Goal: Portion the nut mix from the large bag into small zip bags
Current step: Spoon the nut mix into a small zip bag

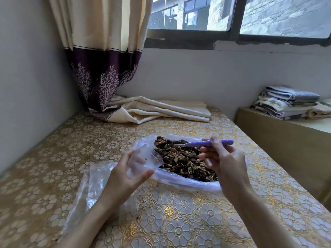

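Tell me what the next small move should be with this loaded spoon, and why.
Probably swing the purple-handled spoon, held by the right hand and heaped with nuts, over to the small zip bag and tip it in. The left hand already holds that bag open beside the large bag.

nut mix in large bag, on table

no readable text anywhere

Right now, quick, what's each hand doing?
Left hand: closed, holding a small clear zip bag.
Right hand: closed, fingers gripping the purple-handled spoon loaded with nut mix.
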`<state>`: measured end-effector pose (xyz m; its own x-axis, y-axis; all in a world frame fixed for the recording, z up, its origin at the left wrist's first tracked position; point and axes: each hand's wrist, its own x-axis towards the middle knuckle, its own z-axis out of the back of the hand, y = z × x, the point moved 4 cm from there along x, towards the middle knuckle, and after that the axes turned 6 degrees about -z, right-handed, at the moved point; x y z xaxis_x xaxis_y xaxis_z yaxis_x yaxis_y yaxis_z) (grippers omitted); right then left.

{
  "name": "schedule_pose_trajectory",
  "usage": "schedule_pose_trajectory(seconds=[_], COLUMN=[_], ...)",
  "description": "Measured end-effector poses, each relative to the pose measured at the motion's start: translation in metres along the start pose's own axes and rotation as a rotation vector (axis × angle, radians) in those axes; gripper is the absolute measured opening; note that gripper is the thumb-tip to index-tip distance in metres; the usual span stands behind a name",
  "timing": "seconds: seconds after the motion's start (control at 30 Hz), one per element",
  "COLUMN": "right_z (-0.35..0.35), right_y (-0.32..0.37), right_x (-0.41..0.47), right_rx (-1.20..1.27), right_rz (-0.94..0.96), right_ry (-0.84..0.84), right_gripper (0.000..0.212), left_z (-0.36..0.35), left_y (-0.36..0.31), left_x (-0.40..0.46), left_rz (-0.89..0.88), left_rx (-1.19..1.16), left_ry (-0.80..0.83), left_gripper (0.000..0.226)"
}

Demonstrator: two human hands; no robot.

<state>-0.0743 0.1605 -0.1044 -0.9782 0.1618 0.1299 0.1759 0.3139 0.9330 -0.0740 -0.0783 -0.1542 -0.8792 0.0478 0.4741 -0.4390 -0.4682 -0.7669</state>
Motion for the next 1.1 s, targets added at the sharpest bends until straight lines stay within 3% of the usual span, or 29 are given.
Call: schedule_pose_trajectory(seconds=[0.2,0.4,0.57,0.73,0.87,1.1], right_z=[-0.045,-0.071,-0.073,-0.05,-0.014,0.041], right_y=[-0.002,0.004,0.01,0.015,0.013,-0.003], right_x=[-0.015,-0.022,-0.018,-0.003,0.018,0.031], right_rx=[-0.162,-0.331,-0.303,-0.142,-0.024,-0.361], right_rz=[0.055,0.207,0.259,0.258,0.194,0.234], right_ry=[0.215,0.367,0.411,0.255,0.042,-0.278], right_gripper=[0.041,0.013,0.018,0.021,0.025,0.023], left_z=[0.004,0.009,0.012,0.01,0.01,0.013], left_y=[-0.003,0.005,0.003,0.003,0.003,0.0], left_x=[-0.001,-0.001,0.0,0.002,0.002,0.0], left_rz=[0.047,0.107,0.102,0.063,0.047,0.029], left_rx=[-0.101,-0.263,-0.291,-0.247,-0.218,-0.142], left_ry=[-0.05,-0.131,-0.211,-0.181,-0.165,-0.142], left_gripper=[0.096,0.093,0.058,0.078,0.079,0.101])
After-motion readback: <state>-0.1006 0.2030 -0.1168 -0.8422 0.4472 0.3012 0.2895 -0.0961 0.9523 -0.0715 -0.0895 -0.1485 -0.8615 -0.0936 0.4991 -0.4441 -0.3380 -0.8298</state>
